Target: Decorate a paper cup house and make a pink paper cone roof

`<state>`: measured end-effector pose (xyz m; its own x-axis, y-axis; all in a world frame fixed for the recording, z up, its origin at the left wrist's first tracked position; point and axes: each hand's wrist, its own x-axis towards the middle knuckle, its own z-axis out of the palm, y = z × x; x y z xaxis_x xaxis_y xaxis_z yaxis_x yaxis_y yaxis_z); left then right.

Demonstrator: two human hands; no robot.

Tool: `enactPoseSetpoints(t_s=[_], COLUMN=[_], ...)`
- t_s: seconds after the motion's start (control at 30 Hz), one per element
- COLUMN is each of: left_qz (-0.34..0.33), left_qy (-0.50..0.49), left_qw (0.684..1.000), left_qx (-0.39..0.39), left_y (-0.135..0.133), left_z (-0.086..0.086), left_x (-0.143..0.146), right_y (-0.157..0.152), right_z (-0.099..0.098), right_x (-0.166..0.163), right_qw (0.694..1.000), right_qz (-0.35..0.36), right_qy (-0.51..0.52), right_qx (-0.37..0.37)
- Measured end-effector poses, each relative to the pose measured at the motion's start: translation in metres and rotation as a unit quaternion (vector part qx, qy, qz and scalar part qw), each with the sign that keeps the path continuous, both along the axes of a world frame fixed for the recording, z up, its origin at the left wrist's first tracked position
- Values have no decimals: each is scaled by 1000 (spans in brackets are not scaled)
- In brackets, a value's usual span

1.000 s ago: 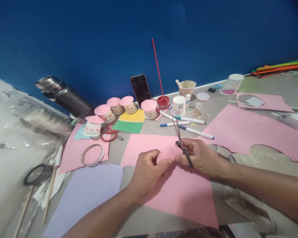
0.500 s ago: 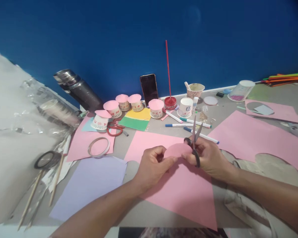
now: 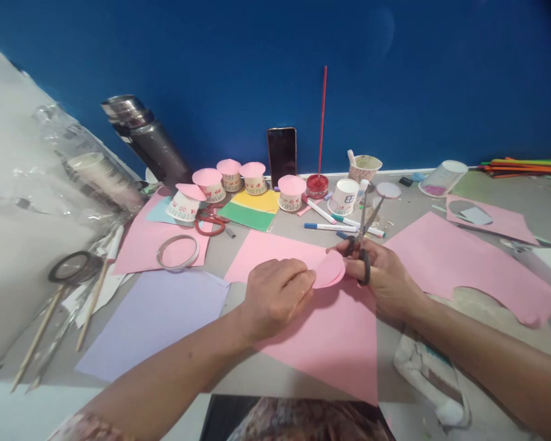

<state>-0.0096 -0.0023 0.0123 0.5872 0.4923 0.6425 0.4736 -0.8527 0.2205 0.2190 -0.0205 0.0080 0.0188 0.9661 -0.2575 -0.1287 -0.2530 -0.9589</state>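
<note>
Between my two hands a pink paper circle (image 3: 329, 270) is bent over on itself, its edges curving together. My left hand (image 3: 278, 297) is closed on the circle's left side, fingers curled and knuckles up. On its other side my right hand (image 3: 383, 272) pinches the paper's edge and also holds scissors (image 3: 363, 245), whose black handles hang on the fingers and whose parted blades point up and away. Beneath both hands lies a large pink paper sheet (image 3: 335, 343).
Decorated paper cups (image 3: 291, 193) with pink cone tops stand at the back left near a phone (image 3: 282, 158). Markers (image 3: 329, 227) lie beyond my hands. Lilac paper (image 3: 160, 324) and a tape roll (image 3: 178, 252) are at left; cut pink paper (image 3: 468, 263) lies at right.
The pink circle was nearly flat and is now folded over. My left hand has turned knuckles up. The scissors stay in my right hand, and the view has shifted slightly.
</note>
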Motion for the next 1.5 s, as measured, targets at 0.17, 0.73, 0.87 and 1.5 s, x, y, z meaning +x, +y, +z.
enactPoseSetpoints(t_s=[0.17, 0.73, 0.87, 1.5], left_qz=[8, -16, -14, 22], left_qy=[54, -183, -165, -264], left_qw=[998, 703, 692, 656], left_qx=[-43, -687, -702, -707], left_y=[1, 7, 2, 6], left_z=[1, 1, -4, -10], left_x=[-4, 15, 18, 21], right_y=[-2, 4, 8, 6], right_z=[-2, 11, 7, -1], right_x=[-2, -7, -10, 0], right_qw=[993, 994, 998, 991], right_qz=[31, 45, 44, 78], right_qy=[104, -90, -50, 94], right_qx=[-49, 38, 23, -60])
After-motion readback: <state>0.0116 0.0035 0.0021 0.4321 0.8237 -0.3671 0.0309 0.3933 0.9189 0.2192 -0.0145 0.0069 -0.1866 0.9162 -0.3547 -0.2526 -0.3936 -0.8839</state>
